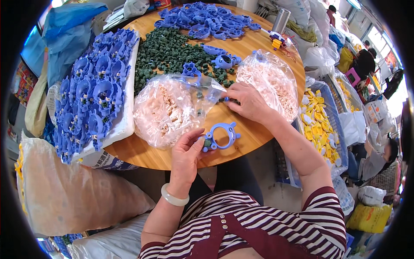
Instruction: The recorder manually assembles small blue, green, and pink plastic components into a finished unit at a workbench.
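My left hand (186,153) is closed on a blue plastic ring piece (222,136) near the table's front edge. The ring has small knobs round its rim, and a dark green part sits by my thumb. To the upper right, my right hand (249,102) has its fingers bent together at the tabletop. Something small and dark shows at those fingertips, too covered to name. One clear bag of small pale pink pieces (170,113) lies to the left of that hand. Another clear bag of pale pink pieces (269,82) rests just behind and right of it.
A heap of dark green plastic parts (161,52) and a pile of blue ring pieces (207,19) cover the round wooden table's (250,144) far side. At left, a white tray (126,123) holds rows of blue pieces. Right of the table stands a crate (340,142) of yellow parts.
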{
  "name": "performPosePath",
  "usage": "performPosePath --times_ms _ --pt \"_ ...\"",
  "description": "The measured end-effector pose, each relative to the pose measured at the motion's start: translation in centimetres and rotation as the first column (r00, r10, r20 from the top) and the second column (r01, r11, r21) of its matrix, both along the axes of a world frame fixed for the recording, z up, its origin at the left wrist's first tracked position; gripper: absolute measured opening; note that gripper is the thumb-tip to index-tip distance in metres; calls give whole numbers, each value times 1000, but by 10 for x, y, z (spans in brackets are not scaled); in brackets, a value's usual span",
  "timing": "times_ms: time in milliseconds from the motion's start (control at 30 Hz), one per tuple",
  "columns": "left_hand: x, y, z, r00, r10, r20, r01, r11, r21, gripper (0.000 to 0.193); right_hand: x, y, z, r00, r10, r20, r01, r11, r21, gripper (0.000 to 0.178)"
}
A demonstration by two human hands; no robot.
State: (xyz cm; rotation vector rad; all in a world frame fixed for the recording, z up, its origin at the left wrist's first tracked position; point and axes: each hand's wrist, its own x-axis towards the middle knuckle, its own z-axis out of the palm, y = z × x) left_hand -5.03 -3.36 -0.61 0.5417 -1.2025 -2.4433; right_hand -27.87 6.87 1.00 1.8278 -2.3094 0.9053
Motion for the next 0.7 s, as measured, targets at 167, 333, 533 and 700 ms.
performPosePath --times_ms 167,333,533,700 --pt "2 2 -2 1000 6 -1 -6 1000 -10 25 17 -18 5 980 -66 -187 75 996 44 24" --pt "2 3 0 1000 3 -2 -2 1000 13 26 20 -34 -4 922 -67 -382 96 994 58 20" --pt "3 4 0 1000 13 -21 -12 1000 26 26 17 -4 7 995 -99 29 99 995 -5 16" --pt "2 1 -4 999 17 -33 -17 1000 -5 25 33 34 15 998 -46 35 48 995 -83 16"
